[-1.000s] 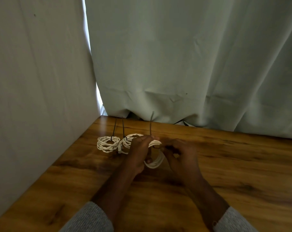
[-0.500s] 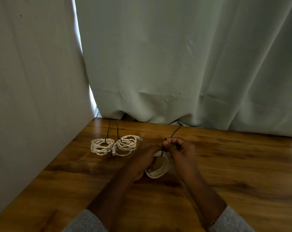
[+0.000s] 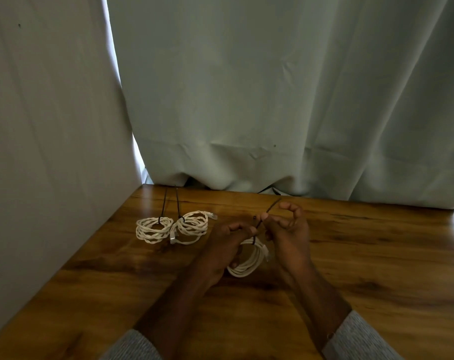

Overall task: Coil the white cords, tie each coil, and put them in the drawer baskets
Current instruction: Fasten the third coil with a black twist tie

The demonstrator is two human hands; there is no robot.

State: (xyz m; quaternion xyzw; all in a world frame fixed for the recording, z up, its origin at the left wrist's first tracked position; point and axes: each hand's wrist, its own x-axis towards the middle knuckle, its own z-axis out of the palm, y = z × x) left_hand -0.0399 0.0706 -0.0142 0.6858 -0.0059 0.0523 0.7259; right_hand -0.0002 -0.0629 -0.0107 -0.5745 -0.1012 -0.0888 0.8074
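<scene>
Between my hands sits a white cord coil [image 3: 249,263], just above the wooden table [image 3: 363,255]. My left hand [image 3: 220,248] grips the coil at its upper left. A thin black tie [image 3: 262,222] loops round the coil's top, and my right hand [image 3: 285,229] pinches the tie's free end between thumb and forefinger, pulling it up and to the right. Two other white coils lie to the left on the table: a twisted coil [image 3: 153,229] and a second coil [image 3: 192,226]. Each has a black tie round it with a long tail pointing towards the curtain.
A pale curtain [image 3: 272,100] hangs along the table's far edge. A light fabric panel [image 3: 51,126] walls off the left side. No drawer or basket is in view. Grey sleeves cover both forearms at the bottom.
My right hand has drawn the black tie's tail up and to the right, tightening the loop on the coil. The view has dropped slightly; the two tied coils stay put.
</scene>
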